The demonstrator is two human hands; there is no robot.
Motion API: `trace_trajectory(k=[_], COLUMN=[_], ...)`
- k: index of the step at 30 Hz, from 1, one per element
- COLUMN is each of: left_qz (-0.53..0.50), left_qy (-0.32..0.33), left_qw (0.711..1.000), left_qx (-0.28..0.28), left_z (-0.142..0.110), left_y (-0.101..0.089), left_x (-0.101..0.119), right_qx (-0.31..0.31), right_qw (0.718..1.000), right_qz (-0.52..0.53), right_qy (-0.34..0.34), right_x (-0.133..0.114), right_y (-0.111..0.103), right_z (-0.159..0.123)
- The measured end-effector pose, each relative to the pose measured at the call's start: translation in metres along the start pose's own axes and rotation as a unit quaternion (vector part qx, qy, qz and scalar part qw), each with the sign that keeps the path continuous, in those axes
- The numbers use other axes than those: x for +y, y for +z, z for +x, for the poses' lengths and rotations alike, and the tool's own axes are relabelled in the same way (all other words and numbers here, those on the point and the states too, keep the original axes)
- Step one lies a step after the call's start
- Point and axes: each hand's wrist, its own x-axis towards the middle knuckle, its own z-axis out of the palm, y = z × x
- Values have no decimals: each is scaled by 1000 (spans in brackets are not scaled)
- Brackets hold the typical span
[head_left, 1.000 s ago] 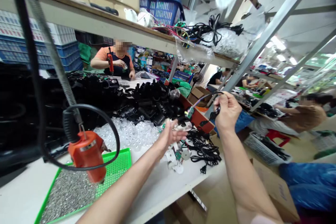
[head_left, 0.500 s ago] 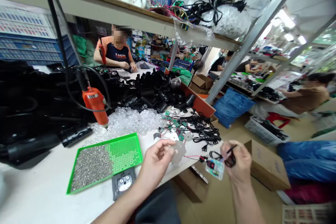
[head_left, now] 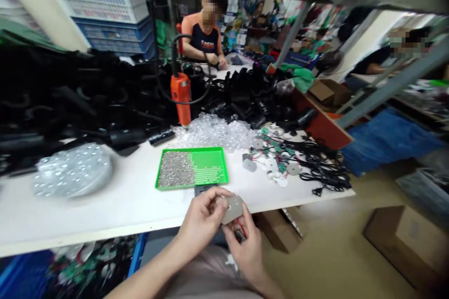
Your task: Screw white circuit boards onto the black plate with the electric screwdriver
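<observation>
My left hand (head_left: pixel 203 217) pinches a flat grey disc (head_left: pixel 233 209) between thumb and fingers just past the table's front edge. Close against it, my right hand (head_left: pixel 248 246) is curled under the disc with a finger along its rim. A red wire (head_left: pixel 240 225) and a small dark part (head_left: pixel 240 235) show in the right palm; the circuit board is mostly hidden there. Behind my left hand, a dark grey fixture (head_left: pixel 206 188) is partly covered. Beyond it lies a green tray (head_left: pixel 210 161) with many small metal screws (head_left: pixel 175 168).
An orange electric screwdriver (head_left: pixel 183 98) hangs above a heap of clear plastic parts (head_left: pixel 217 133). Wired boards and discs (head_left: pixel 273 164) and black cords (head_left: pixel 324 175) lie to the right. Black housings (head_left: pixel 115 107) are piled behind. A bag of clear parts (head_left: pixel 73 170) sits left. A co-worker (head_left: pixel 205 37) sits opposite.
My right hand has come in from the right, bringing the wired board, and now meets my left hand at the disc. The view has turned left and down.
</observation>
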Motion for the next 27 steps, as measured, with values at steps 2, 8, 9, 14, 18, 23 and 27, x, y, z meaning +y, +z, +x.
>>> trace_trajectory(k=[2,8,9,14,18,23,27], left_qz=[-80,-150,-136,168,423,501,530], left_qy=[-72,-165,-163,17,233,272,290], left_qw=[994,974,976,976,859,805,780], left_qx=[20,46,45,138,170,162,164], left_z=[-10,-31,-32,-28,-17,-12,-11], left_y=[-14,-34,-37,-57,-67,-68,-69], left_x=[-27,-78,-80,-83,-100,-119,-121], right_qx=[8,-97,-127,-98,-58,-91,-93], right_qw=[991,906,891,888,891,874,872], right_qz=[-87,-205,-211,-262,-296,-339,-378], right_qy=[-100,-357,-381,-364,-341,-337,-295], right_x=[11,29,28,33,51,59,48], right_y=[4,0,0,6,20,37,41], right_z=[-3,7,10,31,42,37,28])
